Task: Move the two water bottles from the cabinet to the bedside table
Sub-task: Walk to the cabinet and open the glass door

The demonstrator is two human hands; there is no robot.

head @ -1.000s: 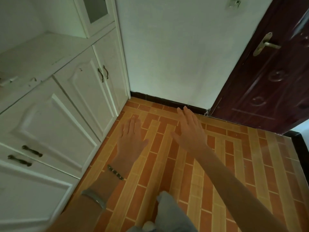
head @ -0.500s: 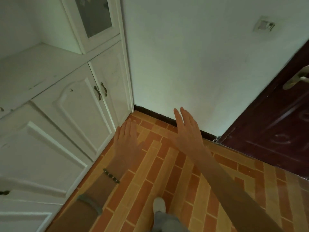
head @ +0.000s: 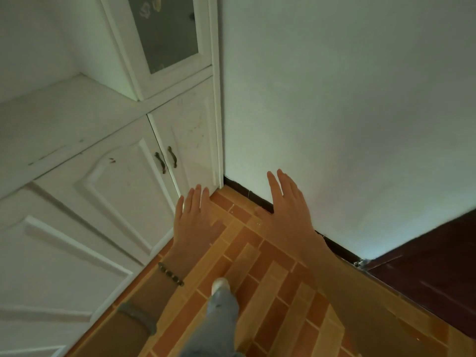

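Note:
The white cabinet [head: 108, 191] fills the left side, its lower doors closed and its bare countertop [head: 64, 119] running above them. No water bottle and no bedside table show anywhere in the view. My left hand [head: 193, 222] hangs flat with fingers apart, just in front of the cabinet's right corner, holding nothing. My right hand [head: 288, 204] is stretched out palm down over the floor near the wall, fingers apart and empty.
An upper cabinet door with a frosted glass pane [head: 164, 32] stands above the countertop. A white wall [head: 347, 112] lies ahead, a dark red door [head: 432, 274] at the right. Orange brick-pattern floor tiles [head: 270, 292] run below, with my leg and shoe [head: 221, 305] stepping forward.
The view has swung left and upward toward the cabinet and wall; the door and its handle slid out to the right. Both hands stay open and empty, moving forward with me.

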